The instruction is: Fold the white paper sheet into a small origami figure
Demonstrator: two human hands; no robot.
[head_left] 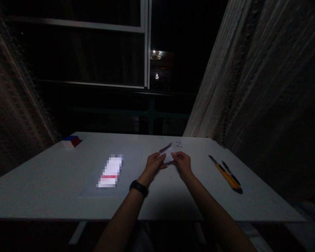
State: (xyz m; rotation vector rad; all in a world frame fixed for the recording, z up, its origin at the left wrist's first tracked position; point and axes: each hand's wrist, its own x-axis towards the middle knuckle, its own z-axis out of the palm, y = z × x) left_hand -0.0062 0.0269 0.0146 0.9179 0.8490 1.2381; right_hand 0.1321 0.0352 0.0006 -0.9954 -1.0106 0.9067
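Note:
Just above the middle of the white table, my left hand (pixel 154 163) and my right hand (pixel 182 163) pinch a small piece of folded white paper (pixel 168 154) between them. A flap of the paper stands up at its upper left edge. My thumbs lie on its near face, and the fingers behind it are partly hidden. A dark band (pixel 139 188) circles my left wrist. Close beyond the right hand lie several small scraps (pixel 179 144) with dark marks, too small to make out.
The white table (pixel 55 196) holds a bright pixelated rectangle (pixel 110 171) on a pale sheet (pixel 132 157), left of my hands. A coloured cube (pixel 71 141) sits far left. At right lie a yellow utility knife (pixel 227 176) and a dark pen (pixel 231 173). Curtains (pixel 212 70) flank a dark window.

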